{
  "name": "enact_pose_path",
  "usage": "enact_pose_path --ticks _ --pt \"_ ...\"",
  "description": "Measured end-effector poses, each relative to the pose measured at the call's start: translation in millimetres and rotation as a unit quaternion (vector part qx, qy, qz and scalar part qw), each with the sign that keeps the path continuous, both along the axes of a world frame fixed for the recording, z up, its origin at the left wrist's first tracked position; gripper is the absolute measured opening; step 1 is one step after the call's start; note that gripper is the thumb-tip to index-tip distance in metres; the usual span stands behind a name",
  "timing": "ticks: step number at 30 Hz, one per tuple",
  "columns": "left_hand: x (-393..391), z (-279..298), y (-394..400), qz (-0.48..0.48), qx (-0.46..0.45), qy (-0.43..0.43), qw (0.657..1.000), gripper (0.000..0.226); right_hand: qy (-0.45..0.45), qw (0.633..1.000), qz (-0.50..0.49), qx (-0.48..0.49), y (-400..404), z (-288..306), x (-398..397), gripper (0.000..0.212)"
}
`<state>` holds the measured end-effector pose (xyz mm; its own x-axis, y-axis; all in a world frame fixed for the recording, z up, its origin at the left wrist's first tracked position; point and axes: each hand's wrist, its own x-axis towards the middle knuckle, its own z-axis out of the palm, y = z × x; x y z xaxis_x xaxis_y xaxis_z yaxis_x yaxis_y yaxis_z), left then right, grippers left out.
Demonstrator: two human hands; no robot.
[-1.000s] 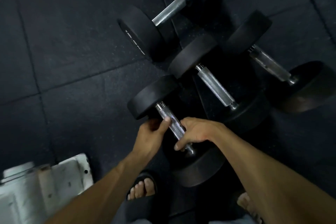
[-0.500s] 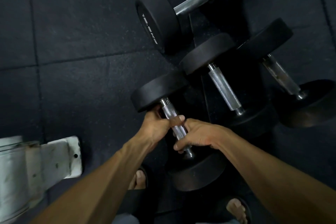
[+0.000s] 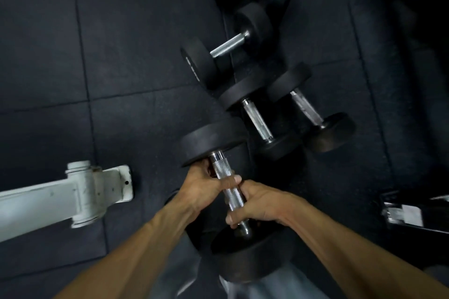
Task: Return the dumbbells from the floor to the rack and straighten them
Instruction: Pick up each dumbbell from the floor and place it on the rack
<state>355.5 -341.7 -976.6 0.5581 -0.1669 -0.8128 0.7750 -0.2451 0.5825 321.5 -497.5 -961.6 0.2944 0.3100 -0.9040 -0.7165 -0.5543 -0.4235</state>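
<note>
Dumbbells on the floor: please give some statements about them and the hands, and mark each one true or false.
1. Both hands grip the metal handle of the nearest dumbbell. True.
2. The left hand holds nearer the far plate than the right hand. True.
3. The white metal frame lies right of the arms. False: it lies left.
4. Only one other dumbbell lies beyond. False: several, among them a neighbouring dumbbell.
</note>
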Motion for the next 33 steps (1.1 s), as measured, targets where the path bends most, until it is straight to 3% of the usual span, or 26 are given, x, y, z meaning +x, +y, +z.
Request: enact_pose_path --ticks 4,7,9,11,18,20,25,29,33 --pt "8 89 -8 -0.019 -0.011 -0.010 1.000 0.057 -0.003 1.000 -0.021 0.012 -7 96 2 0.019" --pt "23 163 -21 -0.058 -0.022 -0.026 0.998 0.058 -0.018 0.999 -0.049 -0.014 -14 164 2 0.042" --pt "34 214 -31 -0.088 -0.030 -0.038 0.995 0.065 -0.027 0.997 -0.069 -0.024 -21 213 5 0.047" --pt "44 262 -43 -0.120 -0.040 -0.056 0.990 0.059 -0.033 0.995 -0.089 -0.031 -31 261 7 0.041" --pt "65 415 -103 -0.201 -0.064 -0.120 0.970 0.041 -0.102 0.980 -0.151 -0.078 -76 404 8 0.049" --pt "67 449 -125 -0.212 -0.070 -0.118 0.968 0.045 -0.121 0.974 -0.171 -0.083 -92 440 6 0.048" --pt "74 514 -181 -0.251 -0.078 -0.152 0.953 0.058 -0.158 0.956 -0.226 -0.098 -138 508 0 0.023" --pt "77 562 -232 -0.285 -0.105 -0.164 0.938 0.036 -0.162 0.938 -0.285 -0.107 -176 550 -5 0.023" --pt "74 605 -293 -0.349 -0.113 -0.174 0.914 0.041 -0.161 0.908 -0.369 -0.113 -219 590 -21 0.031"
